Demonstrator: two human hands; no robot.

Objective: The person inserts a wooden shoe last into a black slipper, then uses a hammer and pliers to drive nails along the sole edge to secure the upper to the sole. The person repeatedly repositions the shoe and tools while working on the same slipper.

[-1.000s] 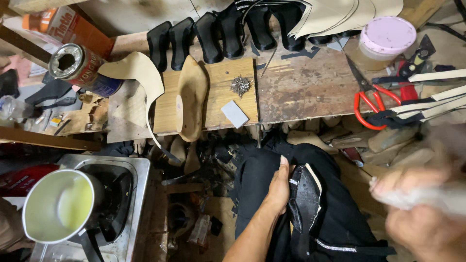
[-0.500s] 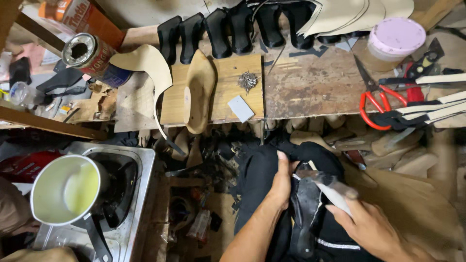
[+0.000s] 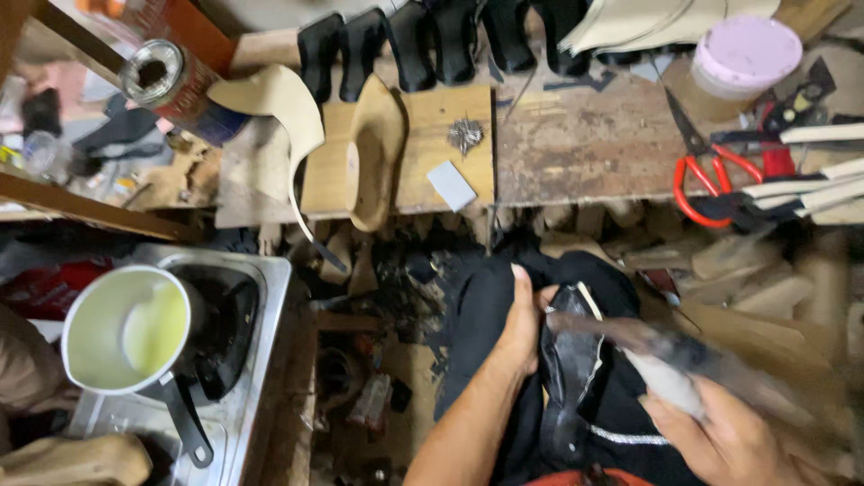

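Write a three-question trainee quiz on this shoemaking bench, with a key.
1. True or false: the left hand rests on the black shoe piece in the lap.
2. Which tool lies at the bench's right end? A) red-handled scissors B) saw C) drill
3. Fill in: the small pile of nails sits on a wooden ____.

Key: 1 true. 2 A. 3 board. The right hand grips a motion-blurred tool; its kind cannot be told.
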